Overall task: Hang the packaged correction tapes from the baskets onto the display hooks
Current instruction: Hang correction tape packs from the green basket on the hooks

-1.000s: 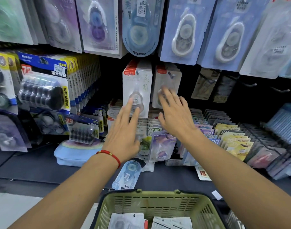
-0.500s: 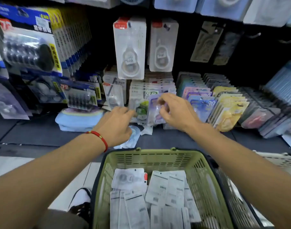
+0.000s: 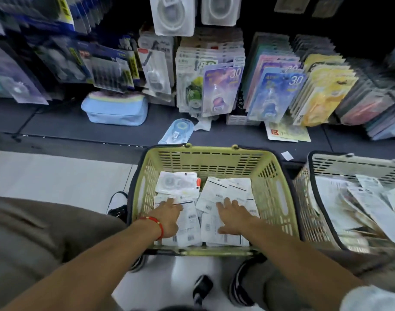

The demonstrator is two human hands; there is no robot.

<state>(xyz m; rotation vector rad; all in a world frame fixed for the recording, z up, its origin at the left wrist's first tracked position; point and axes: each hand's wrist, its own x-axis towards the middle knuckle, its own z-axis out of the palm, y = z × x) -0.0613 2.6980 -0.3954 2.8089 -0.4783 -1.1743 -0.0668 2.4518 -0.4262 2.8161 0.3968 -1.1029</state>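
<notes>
A green basket [image 3: 279,176] stands on the floor in front of me, filled with several white packaged correction tapes [image 3: 178,184]. My left hand [image 3: 168,215], with a red string on its wrist, lies with straight fingers on the packs at the left of the pile. My right hand [image 3: 233,215] rests spread on the packs at the right. Neither hand grips a pack. Two white correction tape packs [image 3: 173,14] hang on hooks at the top, above the shelf.
A second, pale basket [image 3: 349,163] with more packs stands to the right. The dark shelf holds rows of colourful packs [image 3: 279,95], a blue pouch [image 3: 115,111] and a loose blue correction tape [image 3: 177,131]. My shoes are beside the green basket.
Both hands have come down from the hanging packs on the shelf display into the green basket and now rest on the packs. The view has tilted downward.
</notes>
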